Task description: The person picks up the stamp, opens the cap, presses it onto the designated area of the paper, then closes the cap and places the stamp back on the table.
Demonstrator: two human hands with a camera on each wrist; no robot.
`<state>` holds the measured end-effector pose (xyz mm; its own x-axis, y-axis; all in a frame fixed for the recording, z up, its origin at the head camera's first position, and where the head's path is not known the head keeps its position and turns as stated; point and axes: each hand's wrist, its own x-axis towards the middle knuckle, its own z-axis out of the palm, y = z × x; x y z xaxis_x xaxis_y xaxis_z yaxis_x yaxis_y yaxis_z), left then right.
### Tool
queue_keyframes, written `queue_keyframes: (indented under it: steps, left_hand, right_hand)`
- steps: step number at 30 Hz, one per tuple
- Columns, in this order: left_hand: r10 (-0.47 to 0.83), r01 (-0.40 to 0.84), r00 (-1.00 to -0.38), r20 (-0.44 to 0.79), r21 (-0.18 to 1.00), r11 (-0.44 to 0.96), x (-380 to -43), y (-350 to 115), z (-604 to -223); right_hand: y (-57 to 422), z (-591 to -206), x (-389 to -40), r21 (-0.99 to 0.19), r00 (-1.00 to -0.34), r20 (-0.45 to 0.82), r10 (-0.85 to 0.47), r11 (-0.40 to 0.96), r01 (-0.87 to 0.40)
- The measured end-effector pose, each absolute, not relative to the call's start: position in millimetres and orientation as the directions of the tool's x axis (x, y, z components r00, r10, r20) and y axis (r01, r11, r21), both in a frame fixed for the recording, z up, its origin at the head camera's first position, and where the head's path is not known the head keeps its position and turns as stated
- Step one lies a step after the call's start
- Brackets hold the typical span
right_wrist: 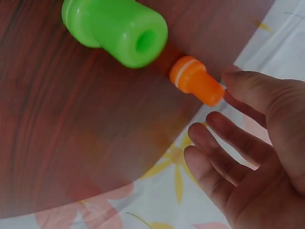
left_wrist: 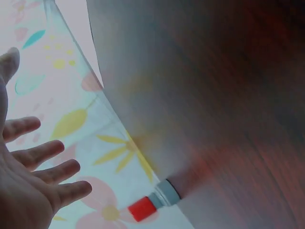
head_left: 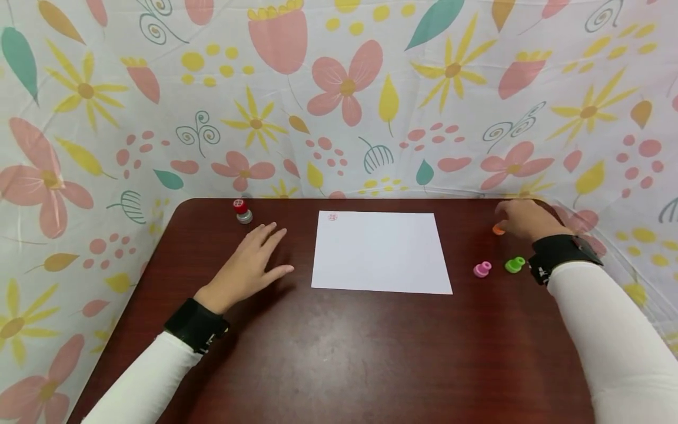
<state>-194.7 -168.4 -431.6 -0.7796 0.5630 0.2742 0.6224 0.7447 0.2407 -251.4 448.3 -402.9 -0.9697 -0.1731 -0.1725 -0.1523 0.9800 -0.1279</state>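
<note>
At the right of the table, my right hand (head_left: 521, 219) is at a small orange stamp (right_wrist: 198, 81) that stands on the wood. In the right wrist view its thumb and index finger are beside the stamp's narrow end, not visibly closed round it; the other fingers are loosely bent. A green stamp (head_left: 514, 264) and a pink stamp (head_left: 482, 270) stand nearer. My left hand (head_left: 249, 265) hovers over the left side, fingers spread, holding nothing. Beyond its fingertips stands a red-topped stamp (head_left: 242, 211) with a clear-grey base.
A white sheet of paper (head_left: 381, 253) lies mid-table, with a small red stamped mark (head_left: 332, 217) in its upper left corner. The dark wooden table (head_left: 339, 359) meets a flower-patterned curtain (head_left: 339, 147) at its back and sides.
</note>
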Motion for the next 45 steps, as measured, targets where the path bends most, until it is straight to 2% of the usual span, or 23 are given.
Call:
queue_keyframes:
  steps: [7,17,26,36,45]
  left_hand:
    - [0.623,0.651,-0.752,0.217,0.095,0.753,-180,-157,-437]
    - [0.614,0.633,-0.768,0.18,0.075,0.77,-169,-147,-438]
    - [0.607,0.636,-0.766,0.213,0.118,0.762,-170,-141,-431]
    - [0.612,0.72,-0.663,0.431,0.143,0.679,-170,-132,-420]
    - [0.508,0.713,-0.679,0.53,0.312,0.627,-167,-117,-403]
  right_hand:
    - [448,-413,-255,-0.166,-0.963,-0.243,-0.115,0.983,-0.075]
    - [447,-415,-256,-0.122,-0.962,-0.245,-0.124,0.988,-0.096]
    - [435,-387,-250,-0.097,-0.97,-0.113,-0.216,0.974,-0.205]
    - [403,-360,-249,-0.115,-0.939,0.093,-0.332,0.933,-0.341]
    - [355,-341,-223,-0.126,-0.884,0.313,-0.347,0.907,-0.401]
